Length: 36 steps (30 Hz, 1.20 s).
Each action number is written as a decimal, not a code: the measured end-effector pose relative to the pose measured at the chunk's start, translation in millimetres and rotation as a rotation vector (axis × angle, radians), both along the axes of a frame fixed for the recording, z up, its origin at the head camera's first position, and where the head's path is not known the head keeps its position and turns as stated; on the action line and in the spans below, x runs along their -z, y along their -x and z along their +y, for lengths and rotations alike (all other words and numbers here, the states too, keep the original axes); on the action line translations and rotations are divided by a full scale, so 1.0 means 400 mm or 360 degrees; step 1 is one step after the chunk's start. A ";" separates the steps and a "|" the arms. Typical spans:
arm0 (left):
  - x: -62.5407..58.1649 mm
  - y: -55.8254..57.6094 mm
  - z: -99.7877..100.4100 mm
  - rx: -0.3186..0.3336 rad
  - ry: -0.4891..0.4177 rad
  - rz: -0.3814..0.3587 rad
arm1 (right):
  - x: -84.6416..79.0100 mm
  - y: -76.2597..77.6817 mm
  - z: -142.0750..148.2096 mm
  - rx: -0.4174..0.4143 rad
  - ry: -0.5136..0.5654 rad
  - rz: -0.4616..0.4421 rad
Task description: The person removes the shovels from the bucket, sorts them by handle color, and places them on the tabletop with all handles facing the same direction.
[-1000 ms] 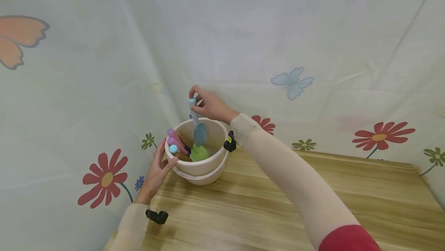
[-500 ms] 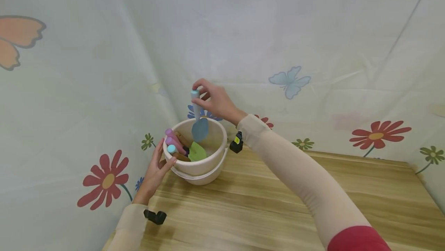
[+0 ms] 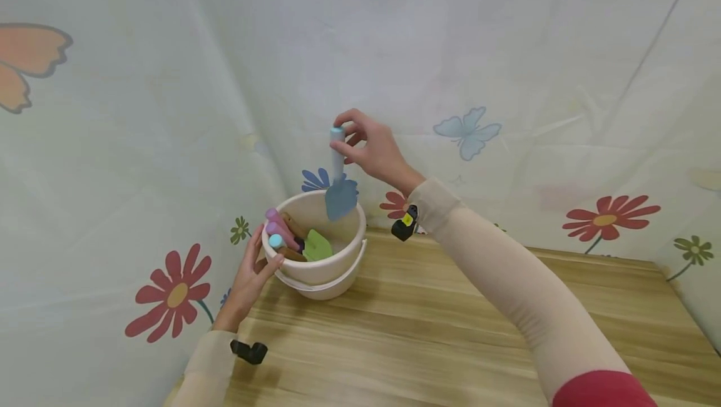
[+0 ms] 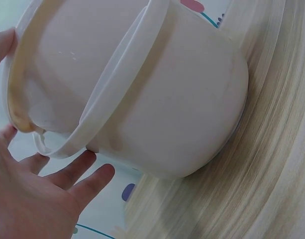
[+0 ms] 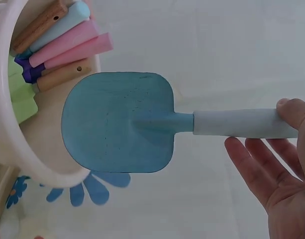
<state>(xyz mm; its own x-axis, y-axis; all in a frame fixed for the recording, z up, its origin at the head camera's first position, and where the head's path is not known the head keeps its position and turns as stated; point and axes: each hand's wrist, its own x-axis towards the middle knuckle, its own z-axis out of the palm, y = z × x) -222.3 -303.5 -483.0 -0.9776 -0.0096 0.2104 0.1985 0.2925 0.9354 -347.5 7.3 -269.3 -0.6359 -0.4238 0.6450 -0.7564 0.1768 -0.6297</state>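
My right hand (image 3: 378, 147) pinches the top of a toy shovel (image 3: 340, 199) by its pale blue handle, and the blue blade hangs down over the back of the bucket's opening. In the right wrist view the whole shovel (image 5: 118, 122) shows, thumb on one side of the handle and fingers on the other. My left hand (image 3: 251, 282) holds the white bucket (image 3: 322, 274) at its left rim, thumb at the near edge. In the left wrist view the other fingers spread by the bail handle (image 4: 115, 82). Inside the bucket stand a green shovel blade (image 3: 318, 246) and pink handles (image 3: 281, 231).
A light blue handle (image 5: 67, 25) and wooden handles (image 5: 62, 74) also lean in the bucket's left side. The bucket stands on a wood-grain table (image 3: 394, 332) near the corner. Behind and to the left hangs a white flower-and-butterfly curtain (image 3: 366, 37).
My right hand has lifted the blue shovel up and to the right, so its blade has risen out of the bucket's depth. My left hand has stayed at the rim.
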 end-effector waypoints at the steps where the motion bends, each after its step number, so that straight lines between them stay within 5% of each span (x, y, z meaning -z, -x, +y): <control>1: 0.000 0.001 0.000 0.0001 -0.0001 0.0003 | -0.002 0.001 0.011 0.0007 0.0001 0.0007; 10: -0.004 0.001 0.000 -0.0008 0.0009 -0.0014 | 0.009 0.006 0.135 0.0126 -0.0018 -0.0017; 36: 0.000 -0.006 0.002 0.0006 0.0000 -0.0014 | 0.143 -0.025 0.502 0.0543 -0.0089 -0.0218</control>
